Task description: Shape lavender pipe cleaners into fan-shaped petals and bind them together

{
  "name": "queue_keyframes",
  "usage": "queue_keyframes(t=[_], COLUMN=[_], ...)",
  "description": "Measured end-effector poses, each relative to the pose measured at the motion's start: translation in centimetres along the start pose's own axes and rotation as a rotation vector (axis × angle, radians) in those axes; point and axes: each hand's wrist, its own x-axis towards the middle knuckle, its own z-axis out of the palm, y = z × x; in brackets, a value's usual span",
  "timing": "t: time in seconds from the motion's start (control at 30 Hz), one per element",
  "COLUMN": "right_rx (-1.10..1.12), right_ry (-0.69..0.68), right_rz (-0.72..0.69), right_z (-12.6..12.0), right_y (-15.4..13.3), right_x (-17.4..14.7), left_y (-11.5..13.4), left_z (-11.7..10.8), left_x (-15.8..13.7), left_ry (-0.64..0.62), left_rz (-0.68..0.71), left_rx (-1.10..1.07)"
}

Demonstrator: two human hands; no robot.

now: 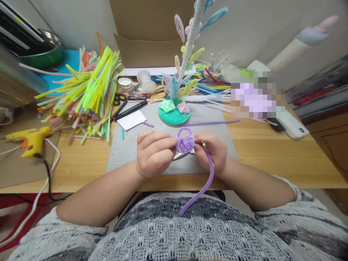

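- Nearest: purple tail [203, 187] hung toward sweater [179, 235]; I figured a snag could loosen everything.
- Left grip [154, 152] and right grip [213, 152] both pinched purple coil [186, 143] over gray mat [126, 152]; uneven pull might've unwound it.
- Farther: green base [174, 117] stood just beyond; I judged a forward bump could tip it.

Lighting's fairly bright & even; exact src. can't be told. Shadows soft; right-side shelf [330, 78] a bit dim. Small glints on the clear plastic wrap [137, 88], far L. Right hand [214, 154] smeared w/ blur, left hand [155, 154] slightly soft at the upper fingers, purple loops [186, 144] clearer. Wide-angle distortion stretches the edges, esp. white cylinder [285, 49], far R. Pixelated patch [255, 99] hides detail, R.
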Motion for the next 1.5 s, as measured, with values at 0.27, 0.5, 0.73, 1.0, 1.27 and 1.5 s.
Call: queue_keyframes(t=[0.27, 0.5, 0.73, 1.0, 1.27, 1.5], right_rx=[0.408, 0.672, 0.497, 0.523, 0.889, 0.653], right_ry=[-0.169, -0.128, -0.256, -0.234, -0.448, -0.332], right_rz=[0.497, 0.742, 0.504, 0.498, 0.714, 0.828], right_z=[0.9, 1.7, 1.5, -0.8, 0.3, 0.4], right_y=[-0.4, -0.5, -0.4, 3.3, 3.9, 4.2], right_x=[0.1, 0.1, 0.6, 1.8, 1.4, 1.4], left_y=[0.0, 0.1, 0.4, 1.0, -0.2, -0.9], left_z=[0.6, 1.3, 1.0, 0.6, 2.4, 3.0], left_x=[0.0, -0.1, -0.5, 0.8, 1.0, 0.9], left_ry=[0.057, 0.091, -0.095, -0.233, -0.355, -0.351], left_rz=[0.095, 0.028, 0.009, -0.257, -0.845, -1.193], left_rx=[-0.081, -0.140, -0.291, -0.509, -0.864, -1.189])
